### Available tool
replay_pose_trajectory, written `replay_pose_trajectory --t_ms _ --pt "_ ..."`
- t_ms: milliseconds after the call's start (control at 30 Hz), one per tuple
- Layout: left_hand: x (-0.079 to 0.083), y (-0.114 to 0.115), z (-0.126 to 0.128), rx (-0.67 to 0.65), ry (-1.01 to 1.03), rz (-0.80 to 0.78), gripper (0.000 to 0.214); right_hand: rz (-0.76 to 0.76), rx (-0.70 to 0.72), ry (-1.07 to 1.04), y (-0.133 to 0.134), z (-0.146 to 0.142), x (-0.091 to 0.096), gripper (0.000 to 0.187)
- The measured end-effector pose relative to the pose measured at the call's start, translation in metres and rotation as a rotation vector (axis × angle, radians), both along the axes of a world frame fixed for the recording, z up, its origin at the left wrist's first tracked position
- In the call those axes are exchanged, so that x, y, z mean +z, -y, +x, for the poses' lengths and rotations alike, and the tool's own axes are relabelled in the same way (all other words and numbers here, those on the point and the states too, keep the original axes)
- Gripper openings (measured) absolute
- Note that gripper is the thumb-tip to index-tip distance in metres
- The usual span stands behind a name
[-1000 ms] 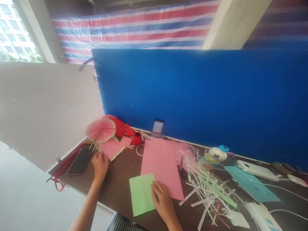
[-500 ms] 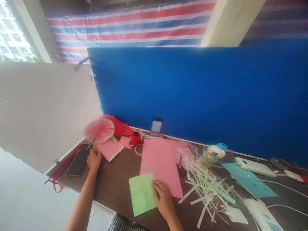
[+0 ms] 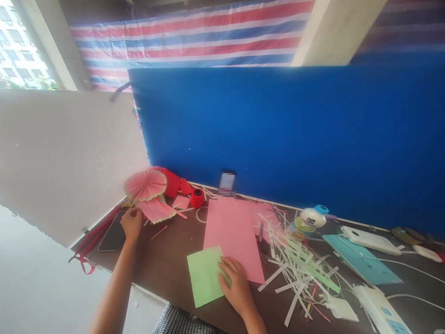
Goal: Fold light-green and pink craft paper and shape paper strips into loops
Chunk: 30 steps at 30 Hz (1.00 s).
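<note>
My left hand (image 3: 131,223) reaches to the back left of the brown table (image 3: 170,260), its fingers closed at the stick end of a pink pleated paper piece (image 3: 157,209) that looks lifted off the table. A round pink paper fan (image 3: 145,183) stands just behind it. A black phone (image 3: 113,236) lies right beside this hand. My right hand (image 3: 236,285) lies flat, fingers apart, on the right edge of a green paper sheet (image 3: 204,275). A large pink paper sheet (image 3: 232,235) lies beyond and partly under that hand.
A heap of white and green paper strips (image 3: 299,273) covers the table's right middle, with a glue bottle (image 3: 312,217), a teal sheet (image 3: 361,262) and white chargers (image 3: 380,311) further right. A red tape roll (image 3: 197,198) sits at the back. A blue partition (image 3: 295,139) and a white board (image 3: 66,153) wall the table.
My left hand moved back and left towards the fans, and the pink pleated piece shifted up and back with it. My right hand stayed on the green sheet.
</note>
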<state>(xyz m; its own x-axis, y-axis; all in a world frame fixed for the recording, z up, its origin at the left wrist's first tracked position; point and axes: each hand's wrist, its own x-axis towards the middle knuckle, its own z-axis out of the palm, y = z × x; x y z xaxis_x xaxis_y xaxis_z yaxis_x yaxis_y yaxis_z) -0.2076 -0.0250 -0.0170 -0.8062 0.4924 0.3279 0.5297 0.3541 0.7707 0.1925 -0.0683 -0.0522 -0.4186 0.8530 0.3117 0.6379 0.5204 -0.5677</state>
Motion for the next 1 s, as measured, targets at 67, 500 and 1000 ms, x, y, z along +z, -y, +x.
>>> replay_pose_trajectory --t_ms 67,500,1000 --pt "0.001 0.002 -0.005 0.032 -0.024 0.018 0.029 -0.008 0.034 0.044 0.002 0.000 0.004 0.031" --pt "0.034 0.034 0.063 -0.236 -0.152 -0.030 0.029 0.040 -0.032 0.039 0.000 -0.004 -0.005 0.025" --pt "-0.020 0.029 0.209 -0.998 -0.117 -0.629 0.059 -0.285 -0.306 -0.602 -0.015 0.001 -0.020 0.024"
